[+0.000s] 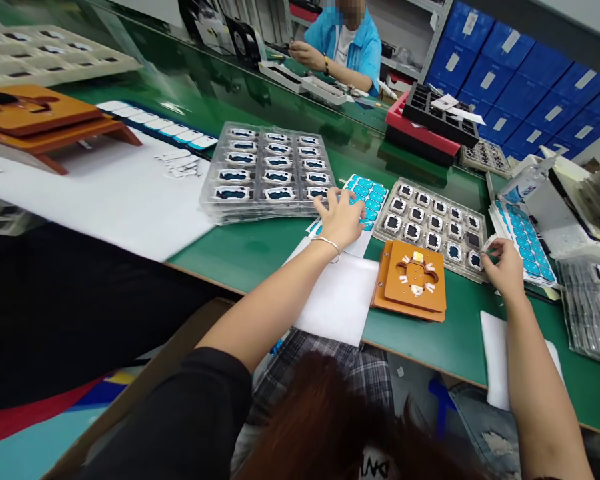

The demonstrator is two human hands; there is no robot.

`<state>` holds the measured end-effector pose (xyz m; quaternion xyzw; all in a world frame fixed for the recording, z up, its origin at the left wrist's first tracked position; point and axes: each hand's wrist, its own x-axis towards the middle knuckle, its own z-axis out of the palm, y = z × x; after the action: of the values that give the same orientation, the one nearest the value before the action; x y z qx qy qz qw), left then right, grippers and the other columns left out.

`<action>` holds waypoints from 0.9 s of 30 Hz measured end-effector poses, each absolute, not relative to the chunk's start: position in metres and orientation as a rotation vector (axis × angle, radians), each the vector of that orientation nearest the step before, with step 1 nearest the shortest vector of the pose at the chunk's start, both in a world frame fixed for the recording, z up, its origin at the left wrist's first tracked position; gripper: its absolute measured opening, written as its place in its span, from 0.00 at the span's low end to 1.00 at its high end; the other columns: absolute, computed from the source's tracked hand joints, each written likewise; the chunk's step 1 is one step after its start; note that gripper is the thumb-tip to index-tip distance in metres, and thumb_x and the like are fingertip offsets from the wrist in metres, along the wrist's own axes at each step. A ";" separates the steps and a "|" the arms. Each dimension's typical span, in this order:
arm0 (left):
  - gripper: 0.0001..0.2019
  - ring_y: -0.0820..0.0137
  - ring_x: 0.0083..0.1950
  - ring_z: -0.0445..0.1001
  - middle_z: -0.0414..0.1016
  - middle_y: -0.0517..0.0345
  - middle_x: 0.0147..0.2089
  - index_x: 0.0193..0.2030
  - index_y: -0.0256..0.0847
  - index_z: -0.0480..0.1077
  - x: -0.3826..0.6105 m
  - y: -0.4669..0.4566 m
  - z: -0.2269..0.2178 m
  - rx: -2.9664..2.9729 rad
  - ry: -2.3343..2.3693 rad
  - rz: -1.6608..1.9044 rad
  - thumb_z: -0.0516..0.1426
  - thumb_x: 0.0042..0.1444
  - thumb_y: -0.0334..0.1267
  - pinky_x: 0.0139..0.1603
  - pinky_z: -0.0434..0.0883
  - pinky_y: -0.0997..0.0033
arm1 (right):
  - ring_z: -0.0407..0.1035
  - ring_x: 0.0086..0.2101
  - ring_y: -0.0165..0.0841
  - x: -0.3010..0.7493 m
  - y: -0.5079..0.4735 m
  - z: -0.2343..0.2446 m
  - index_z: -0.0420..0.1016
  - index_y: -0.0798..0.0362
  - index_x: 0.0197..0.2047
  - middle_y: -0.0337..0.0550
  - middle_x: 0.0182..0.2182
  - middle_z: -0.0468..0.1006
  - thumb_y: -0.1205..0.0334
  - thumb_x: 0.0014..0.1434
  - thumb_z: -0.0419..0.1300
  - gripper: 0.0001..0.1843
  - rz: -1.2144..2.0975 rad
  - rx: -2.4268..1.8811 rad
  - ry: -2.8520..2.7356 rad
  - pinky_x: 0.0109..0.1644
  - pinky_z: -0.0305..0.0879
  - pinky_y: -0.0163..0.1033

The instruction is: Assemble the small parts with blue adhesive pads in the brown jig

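Note:
My left hand [341, 219] is over the front right corner of a stacked clear plastic tray [257, 180], fingers spread and curved. Its fingertips are at a white-framed dark part [316, 193] in the corner pocket; I see nothing held. Right of it lies a sheet of blue stickers [367, 190]. My right hand [506, 265] pinches a small white-edged piece [489, 242], partly hidden by the fingers, above the right end of a second clear tray [394, 239] of similar parts. Between my forearms sits an orange fixture [414, 279] with a shaped recess and small white blocks.
More blue sticker sheets [525, 243] and stacked trays [587, 307] stand at the right. Another orange fixture [45, 120] is at the left on white foam sheet [130, 200]. Across the green bench, a person in a blue shirt [370, 47] works beside a red box [423, 130].

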<state>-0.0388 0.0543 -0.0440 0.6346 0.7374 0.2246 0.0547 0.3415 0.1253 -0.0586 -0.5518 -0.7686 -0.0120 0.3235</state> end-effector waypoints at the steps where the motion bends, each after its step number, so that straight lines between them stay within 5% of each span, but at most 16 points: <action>1: 0.05 0.44 0.69 0.50 0.65 0.47 0.62 0.39 0.40 0.72 -0.038 0.054 -0.045 1.944 2.223 0.690 0.61 0.54 0.30 0.63 0.49 0.34 | 0.69 0.34 0.41 0.341 0.125 -0.058 0.65 0.50 0.41 0.46 0.37 0.74 0.52 0.49 0.58 0.17 -0.024 -1.452 -2.004 0.40 0.65 0.48; 7: 0.11 0.53 0.54 0.69 0.77 0.51 0.40 0.39 0.40 0.69 -0.040 0.058 -0.049 2.012 2.103 0.788 0.55 0.52 0.22 0.55 0.60 0.45 | 0.69 0.31 0.39 0.338 0.122 -0.056 0.63 0.49 0.40 0.42 0.33 0.73 0.45 0.47 0.62 0.22 0.018 -1.459 -1.894 0.36 0.66 0.46; 10: 0.16 0.63 0.42 0.73 0.77 0.53 0.39 0.44 0.39 0.69 -0.044 0.057 -0.045 2.047 2.023 0.850 0.52 0.51 0.21 0.46 0.66 0.61 | 0.69 0.29 0.38 0.335 0.118 -0.051 0.62 0.49 0.39 0.42 0.32 0.73 0.46 0.49 0.61 0.20 0.035 -1.426 -1.783 0.36 0.68 0.47; 13: 0.14 0.67 0.41 0.73 0.77 0.53 0.42 0.45 0.38 0.69 -0.040 0.047 -0.036 2.121 1.905 0.987 0.51 0.54 0.23 0.43 0.67 0.67 | 0.70 0.29 0.38 0.324 0.106 -0.040 0.62 0.49 0.44 0.41 0.32 0.73 0.46 0.50 0.61 0.23 0.071 -1.361 -1.690 0.37 0.70 0.47; 20: 0.10 0.64 0.50 0.69 0.79 0.63 0.40 0.36 0.47 0.76 -0.010 0.014 -0.031 2.635 0.972 1.296 0.54 0.60 0.31 0.52 0.55 0.57 | 0.73 0.37 0.37 0.264 0.045 -0.014 0.73 0.45 0.49 0.41 0.34 0.77 0.54 0.51 0.71 0.22 1.068 -1.006 -1.661 0.36 0.75 0.41; 27: 0.11 0.62 0.53 0.66 0.81 0.62 0.43 0.47 0.50 0.76 -0.007 0.010 -0.034 2.619 0.942 1.033 0.53 0.64 0.35 0.55 0.52 0.55 | 0.69 0.29 0.29 0.245 0.027 -0.017 0.78 0.47 0.48 0.39 0.37 0.70 0.53 0.52 0.72 0.20 1.432 -1.111 -1.643 0.35 0.74 0.39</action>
<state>-0.0071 0.0100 -0.0337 0.8789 0.3162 0.3465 0.0865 0.2452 0.0268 -0.0171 -0.4269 -0.6316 0.5503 0.3406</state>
